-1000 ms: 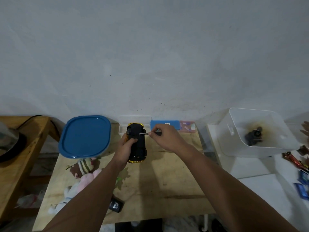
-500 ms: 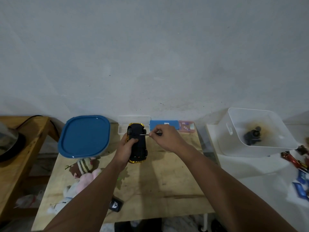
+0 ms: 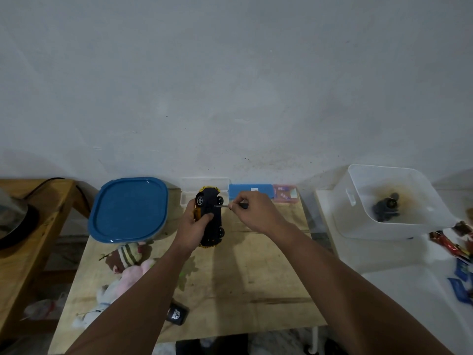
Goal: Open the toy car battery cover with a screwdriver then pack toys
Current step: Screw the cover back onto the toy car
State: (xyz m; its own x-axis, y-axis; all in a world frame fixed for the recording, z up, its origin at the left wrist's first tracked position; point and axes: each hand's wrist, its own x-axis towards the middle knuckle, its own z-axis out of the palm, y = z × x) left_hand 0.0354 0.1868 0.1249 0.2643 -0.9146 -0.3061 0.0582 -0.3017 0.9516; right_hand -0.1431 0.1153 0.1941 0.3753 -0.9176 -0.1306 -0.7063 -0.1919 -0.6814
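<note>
Now, car: my toy car is upside down above the wooden table, my left hand clamped around it.
Screwdriver: the screwdriver is pinched in my right hand, tip on the black underside.
Advice: I should keep the tip straight in the screw, press, and turn slowly.
Around: blue lid on the left, clear bin on the right.

— What are we holding?
— Our left hand grips the toy car belly-up above the wooden worktop, and our right hand pinches the screwdriver, its tip on the black underside.
— What's around us?
— A blue lid on the left, plush toys below it, a clear bin on the right.
</note>
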